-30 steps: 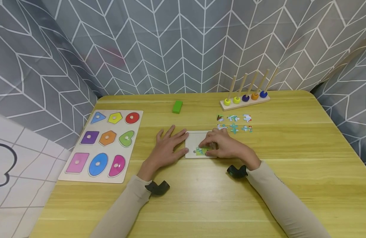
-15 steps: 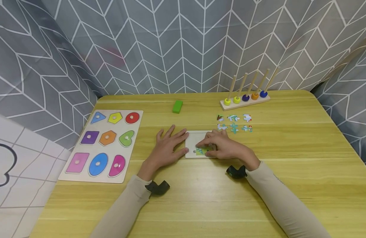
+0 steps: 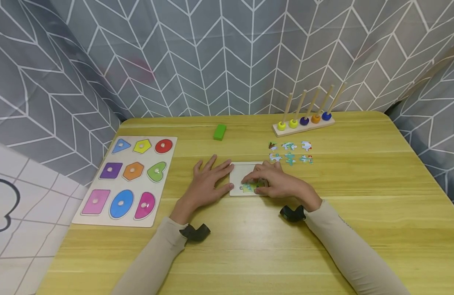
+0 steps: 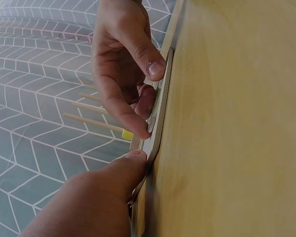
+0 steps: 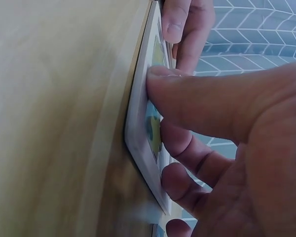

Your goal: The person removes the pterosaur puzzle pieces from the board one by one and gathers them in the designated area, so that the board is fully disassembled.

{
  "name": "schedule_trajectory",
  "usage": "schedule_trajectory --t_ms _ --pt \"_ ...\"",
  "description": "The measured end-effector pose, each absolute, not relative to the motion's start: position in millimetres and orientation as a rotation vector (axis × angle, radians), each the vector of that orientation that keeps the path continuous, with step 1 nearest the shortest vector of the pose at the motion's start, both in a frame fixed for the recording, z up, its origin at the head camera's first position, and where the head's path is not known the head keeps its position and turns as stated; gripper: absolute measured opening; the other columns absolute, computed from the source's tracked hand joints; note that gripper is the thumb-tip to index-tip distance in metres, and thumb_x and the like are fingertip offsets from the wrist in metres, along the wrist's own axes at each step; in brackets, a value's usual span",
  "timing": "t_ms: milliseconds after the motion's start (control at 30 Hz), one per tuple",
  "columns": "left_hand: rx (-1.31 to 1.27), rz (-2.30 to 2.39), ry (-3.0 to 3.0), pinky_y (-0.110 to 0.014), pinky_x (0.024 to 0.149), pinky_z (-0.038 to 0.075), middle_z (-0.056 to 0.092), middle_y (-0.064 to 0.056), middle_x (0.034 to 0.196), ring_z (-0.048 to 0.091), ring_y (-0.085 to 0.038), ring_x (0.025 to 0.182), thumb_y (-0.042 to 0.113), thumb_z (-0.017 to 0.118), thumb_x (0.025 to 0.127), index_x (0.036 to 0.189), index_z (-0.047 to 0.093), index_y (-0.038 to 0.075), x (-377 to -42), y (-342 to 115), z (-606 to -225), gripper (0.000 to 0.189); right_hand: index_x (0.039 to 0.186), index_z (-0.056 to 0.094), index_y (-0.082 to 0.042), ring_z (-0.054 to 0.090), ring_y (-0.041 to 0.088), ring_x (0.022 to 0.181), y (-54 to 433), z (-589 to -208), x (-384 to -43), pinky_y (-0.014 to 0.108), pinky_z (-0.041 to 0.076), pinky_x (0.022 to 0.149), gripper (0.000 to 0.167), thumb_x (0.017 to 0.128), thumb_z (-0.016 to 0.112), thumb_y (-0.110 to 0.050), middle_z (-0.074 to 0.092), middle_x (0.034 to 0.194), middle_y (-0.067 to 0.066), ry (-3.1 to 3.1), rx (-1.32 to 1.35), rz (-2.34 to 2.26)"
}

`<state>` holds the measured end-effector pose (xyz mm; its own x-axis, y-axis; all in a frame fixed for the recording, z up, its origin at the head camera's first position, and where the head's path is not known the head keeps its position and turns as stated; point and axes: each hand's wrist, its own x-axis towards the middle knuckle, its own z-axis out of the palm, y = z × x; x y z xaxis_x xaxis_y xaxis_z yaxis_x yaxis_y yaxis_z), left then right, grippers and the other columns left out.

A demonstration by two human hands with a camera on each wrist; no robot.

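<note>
A small white puzzle tray (image 3: 238, 172) lies flat at the table's middle. My right hand (image 3: 265, 180) rests on it, fingertips and thumb pressing a green-and-blue puzzle piece (image 3: 250, 187) down in the tray's near half. In the right wrist view the thumb (image 5: 207, 101) bears on the tray (image 5: 140, 138) beside the piece (image 5: 154, 129). My left hand (image 3: 206, 184) lies flat on the table with straight fingers, its thumb and fingertips touching the tray's left edge. The left wrist view shows that thumb (image 4: 119, 174) against the tray (image 4: 160, 123), with the right hand (image 4: 121, 54) above.
Several loose puzzle pieces (image 3: 289, 152) lie just behind and right of the tray. A wooden peg rack with coloured rings (image 3: 303, 123) stands at the back right. A green block (image 3: 220, 132) sits at the back middle, a shape-sorting board (image 3: 129, 180) at the left.
My right hand's fingers have slid a little to the left over the tray. The left hand and the tray have stayed put.
</note>
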<state>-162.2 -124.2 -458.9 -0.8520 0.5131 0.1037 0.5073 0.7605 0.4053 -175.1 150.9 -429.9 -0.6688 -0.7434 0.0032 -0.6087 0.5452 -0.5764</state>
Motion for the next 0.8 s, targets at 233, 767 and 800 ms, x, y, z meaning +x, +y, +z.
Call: schedule_trajectory --t_ms 233,767,800 --pt "0.842 0.672 2.93 -0.067 0.121 0.005 0.037 0.009 0.164 0.016 -0.035 0.159 0.052 0.054 0.1 0.155 0.045 0.027 -162.2 -123.8 -458.4 0.062 0.123 0.072 -0.025 0.047 0.016 0.093 151.0 -430.5 -176.9 0.043 0.024 0.082 0.034 0.091 0.075 -0.014 0.067 0.1 -0.005 2.54 -1.138 -0.832" --pt "0.833 0.657 2.928 -0.066 0.121 0.003 0.035 0.011 0.165 0.015 -0.033 0.16 0.054 0.053 0.1 0.156 0.043 0.028 -162.5 -124.5 -459.0 0.062 0.12 0.071 -0.022 0.054 0.019 0.1 148.0 -424.3 -173.8 0.045 0.027 0.088 0.035 0.088 0.078 -0.011 0.068 0.101 -0.002 2.54 -1.15 -0.868" --pt "0.836 0.66 2.93 -0.066 0.121 0.004 0.035 0.011 0.165 0.015 -0.034 0.159 0.053 0.053 0.1 0.156 0.044 0.028 -162.4 -124.5 -459.0 0.062 0.119 0.071 -0.022 0.055 0.019 0.101 148.0 -424.3 -173.9 0.046 0.028 0.089 0.034 0.088 0.078 -0.01 0.068 0.101 -0.002 2.536 -1.151 -0.876"
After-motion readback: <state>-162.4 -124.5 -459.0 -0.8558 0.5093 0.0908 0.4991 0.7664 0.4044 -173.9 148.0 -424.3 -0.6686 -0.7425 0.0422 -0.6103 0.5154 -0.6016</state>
